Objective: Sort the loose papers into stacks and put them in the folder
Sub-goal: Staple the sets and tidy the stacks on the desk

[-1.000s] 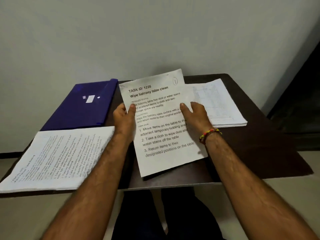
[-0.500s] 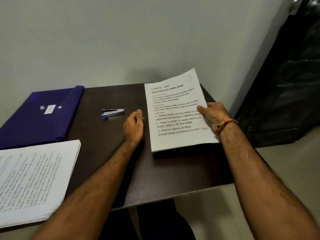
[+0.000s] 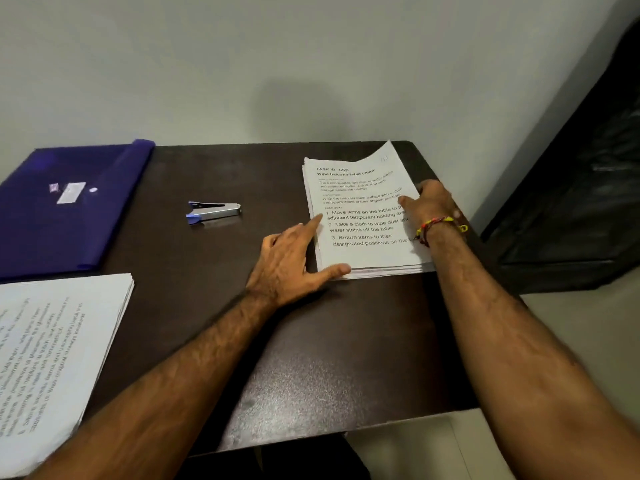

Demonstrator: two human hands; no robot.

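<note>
White printed sheets form the right paper stack [image 3: 363, 216], lying flat on the dark wooden table [image 3: 311, 341] near its far right corner. Top sheet reads "TASK ID 1228, Wipe balcony table clean"; its far right corner curls upward. Left hand [image 3: 289, 263] lies against the stack's left edge, fingers straight, forefinger along the edge and thumb at the near left corner; nothing is clasped. Right hand [image 3: 429, 202] rests on the stack's right side, fingers extended onto the top sheet, likewise grasping nothing. A beaded wristband [image 3: 438, 225] sits on the right wrist. Left of the stack, well apart, a small stapler [image 3: 213, 212] with blue ends lies on the table. Farther left, the blue folder [image 3: 69, 206] lies closed at the far left edge. Nearer than the folder, a second paper stack [image 3: 52, 358] overhangs the near left corner.
</note>
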